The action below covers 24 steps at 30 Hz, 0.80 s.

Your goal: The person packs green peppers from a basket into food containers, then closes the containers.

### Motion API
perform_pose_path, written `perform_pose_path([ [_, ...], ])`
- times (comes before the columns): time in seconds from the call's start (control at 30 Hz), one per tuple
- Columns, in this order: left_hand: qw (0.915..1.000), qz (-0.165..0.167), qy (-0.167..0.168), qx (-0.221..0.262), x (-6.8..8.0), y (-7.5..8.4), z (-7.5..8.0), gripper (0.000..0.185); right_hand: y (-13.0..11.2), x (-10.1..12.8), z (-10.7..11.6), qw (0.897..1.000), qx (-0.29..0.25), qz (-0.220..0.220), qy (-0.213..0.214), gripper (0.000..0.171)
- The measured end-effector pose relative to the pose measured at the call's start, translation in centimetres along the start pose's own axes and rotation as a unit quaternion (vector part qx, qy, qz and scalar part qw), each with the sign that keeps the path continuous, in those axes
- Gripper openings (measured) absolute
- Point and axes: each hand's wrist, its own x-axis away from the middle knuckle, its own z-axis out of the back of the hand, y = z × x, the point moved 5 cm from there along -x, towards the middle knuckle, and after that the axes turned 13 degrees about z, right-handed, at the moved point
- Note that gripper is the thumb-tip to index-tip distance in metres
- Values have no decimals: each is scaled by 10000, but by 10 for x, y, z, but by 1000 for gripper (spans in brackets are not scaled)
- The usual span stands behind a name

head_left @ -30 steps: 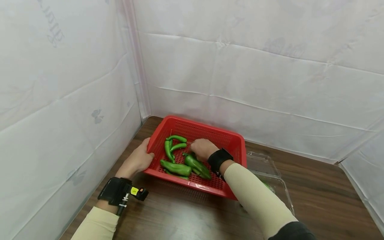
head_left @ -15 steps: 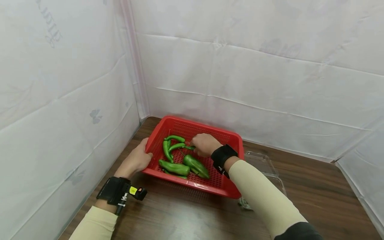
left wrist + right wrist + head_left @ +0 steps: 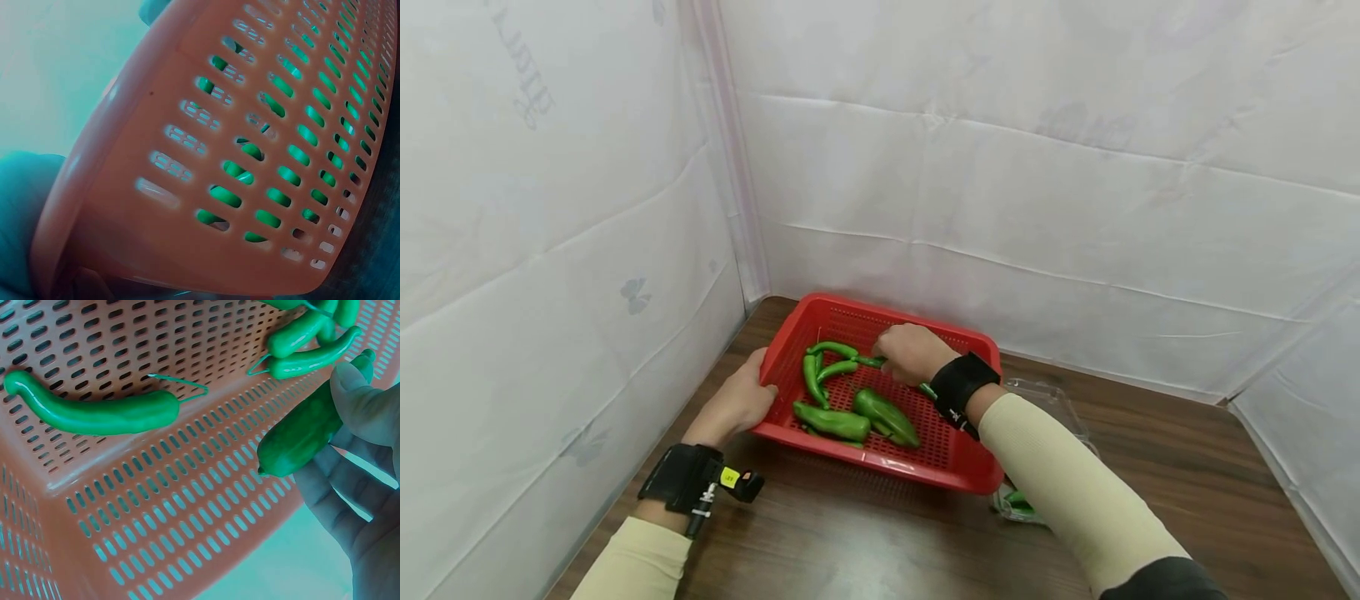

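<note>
I have my right hand [image 3: 912, 354] inside the red perforated plastic basket [image 3: 957, 467], and over the last second it has risen from the basket floor with a smooth green chili pepper [image 3: 304, 432] pinched between thumb and curled fingers; a second ago it was low among the peppers near the middle, and now the same hand sits farther back and higher, with the pepper's tip [image 3: 927, 389] showing just below my wrist strap. I judge from that lift that one pepper is picked and on its way out of the basket, while the rest stay behind. My left hand [image 3: 735, 406] has not shifted: its fingers are wrapped over the basket's left rim, holding it steady on the dark wood-grain tabletop [image 3: 865, 550]. The basket wall is thin, glossy and full of small slots, and in the left wrist view I see green through those slots [image 3: 232, 170]. Left in the basket are two thick, blunt green peppers [image 3: 833, 421] near the front edge and a few slim, curved ones [image 3: 820, 371] toward the far left corner; one slim curved pepper with a wiry stem [image 3: 94, 412] lies alone on the mesh floor. All look waxy and firm. A clear plastic clamshell container [image 3: 1056, 400] sits on the tabletop just right of the basket, partly hidden by my forearm, with something green [image 3: 1017, 500] inside it.
</note>
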Motion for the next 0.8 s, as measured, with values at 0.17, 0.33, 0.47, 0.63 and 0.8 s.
perform_pose_path([
  [0.17,10000,23,-11,37,-2,0,-1,64,-1,3,5,10000,73,-6,15,28],
  [0.33,10000,45,-11,4,-6,0,-1,65,0,6,9,10000,-10,-65,13,31],
  [0.47,10000,9,-8,-8,-9,-1,-2,65,1,9,12,10000,52,-39,-6,30],
  [0.63,10000,56,-16,40,-11,-2,-3,65,1,13,16,9998,189,52,59,24],
  [0.8,9999,85,-20,117,-13,-2,-4,65,3,17,20,9995,236,112,148,21],
])
